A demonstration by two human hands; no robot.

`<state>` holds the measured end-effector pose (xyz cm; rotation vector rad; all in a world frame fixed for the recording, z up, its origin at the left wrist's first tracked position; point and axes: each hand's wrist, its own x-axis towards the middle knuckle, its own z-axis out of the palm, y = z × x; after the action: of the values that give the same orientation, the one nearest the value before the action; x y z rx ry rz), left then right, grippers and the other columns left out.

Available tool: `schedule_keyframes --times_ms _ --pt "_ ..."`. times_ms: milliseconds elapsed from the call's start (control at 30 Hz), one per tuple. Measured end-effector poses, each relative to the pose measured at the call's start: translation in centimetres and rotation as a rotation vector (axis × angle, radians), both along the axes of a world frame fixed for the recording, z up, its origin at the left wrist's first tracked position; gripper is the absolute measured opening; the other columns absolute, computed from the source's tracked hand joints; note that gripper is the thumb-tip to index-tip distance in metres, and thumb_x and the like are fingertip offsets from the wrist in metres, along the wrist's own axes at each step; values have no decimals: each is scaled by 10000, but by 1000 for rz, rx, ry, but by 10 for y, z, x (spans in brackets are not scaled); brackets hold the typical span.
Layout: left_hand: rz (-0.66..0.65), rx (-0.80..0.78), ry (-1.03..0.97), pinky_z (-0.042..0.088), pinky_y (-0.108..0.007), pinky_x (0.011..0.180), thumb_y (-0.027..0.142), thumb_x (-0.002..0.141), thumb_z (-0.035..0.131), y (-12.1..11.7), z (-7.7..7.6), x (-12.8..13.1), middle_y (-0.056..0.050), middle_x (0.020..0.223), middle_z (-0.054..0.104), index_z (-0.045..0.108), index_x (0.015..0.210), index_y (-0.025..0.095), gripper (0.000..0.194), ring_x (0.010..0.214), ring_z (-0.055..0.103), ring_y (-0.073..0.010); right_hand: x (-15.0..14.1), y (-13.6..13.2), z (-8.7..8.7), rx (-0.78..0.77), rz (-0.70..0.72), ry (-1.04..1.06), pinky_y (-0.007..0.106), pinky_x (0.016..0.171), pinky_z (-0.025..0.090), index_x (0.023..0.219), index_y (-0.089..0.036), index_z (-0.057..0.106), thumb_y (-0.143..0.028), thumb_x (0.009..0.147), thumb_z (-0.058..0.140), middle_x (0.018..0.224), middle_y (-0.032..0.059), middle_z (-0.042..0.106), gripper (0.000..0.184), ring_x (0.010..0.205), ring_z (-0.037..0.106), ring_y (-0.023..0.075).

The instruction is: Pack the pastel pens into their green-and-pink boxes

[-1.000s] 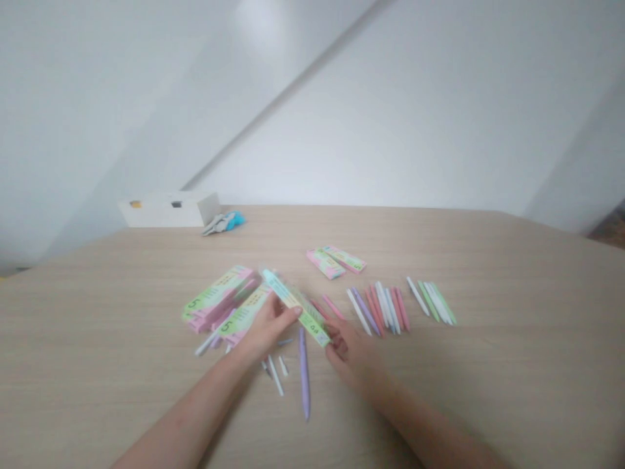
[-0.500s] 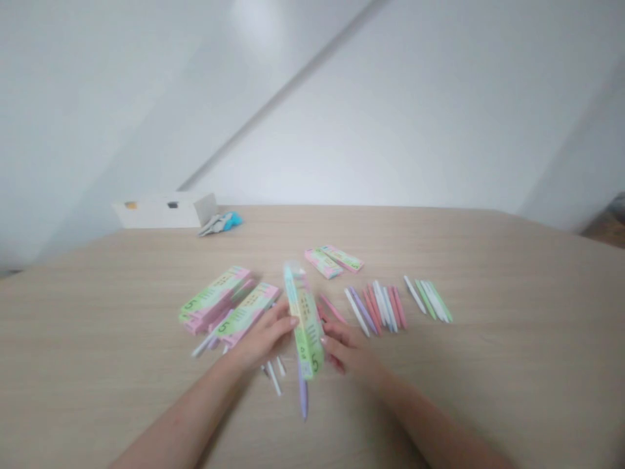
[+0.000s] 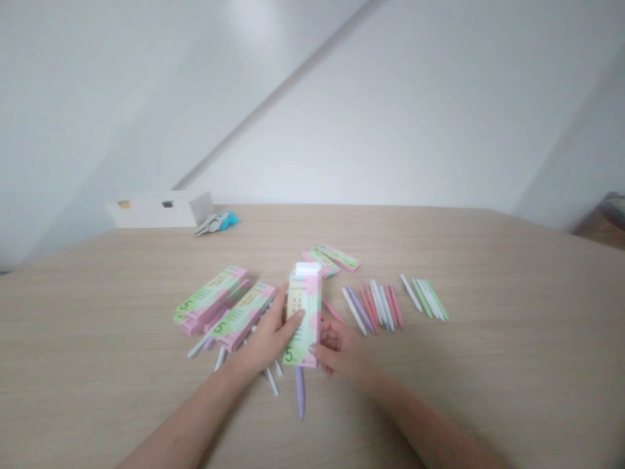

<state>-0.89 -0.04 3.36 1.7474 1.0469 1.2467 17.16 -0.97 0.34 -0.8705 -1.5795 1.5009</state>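
Note:
Both hands hold a pink and green pen box with a "5" on it, lengthways toward me just above the table. My left hand grips its left side, thumb on the front. My right hand closes on its lower right edge. Under the box lie a purple pen and a few white pens. To the left is a pile of like boxes.
A row of coloured pens and a smaller group of white and green pens lie to the right on the wooden table. Flat boxes rest behind. A white box and a blue-grey item sit far left.
The box has turned from lying diagonally, edge-on, to pointing toward me with its printed front showing. Both hands moved with it, a little closer together.

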Motion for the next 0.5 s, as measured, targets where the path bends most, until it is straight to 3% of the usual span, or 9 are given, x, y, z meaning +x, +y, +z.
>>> schedule_keyframes --times_ms 133,300,500 --pt "-16 13 83 235 -396 1107 321 838 562 -3 -1 2 -91 1394 417 291 1409 204 642 1297 365 -258 -3 -4 0 29 -1 30 183 397 434 927 -172 514 -353 752 666 658 -32 581 294 446 504 64" --pt "-112 54 166 337 -404 1035 304 723 696 -8 1 4 -107 1332 472 283 1411 200 809 1203 452 -294 -8 -8 3 74 17 36 170 402 416 977 -193 532 -272 783 626 769 -18 583 229 455 478 44" --pt "29 89 200 379 -387 986 305 762 648 -8 9 2 -90 1267 518 368 1342 201 652 1149 492 -277 -2 -2 -4 185 -11 -73 195 448 415 1068 -190 549 -241 823 553 730 -19 591 250 479 497 68"
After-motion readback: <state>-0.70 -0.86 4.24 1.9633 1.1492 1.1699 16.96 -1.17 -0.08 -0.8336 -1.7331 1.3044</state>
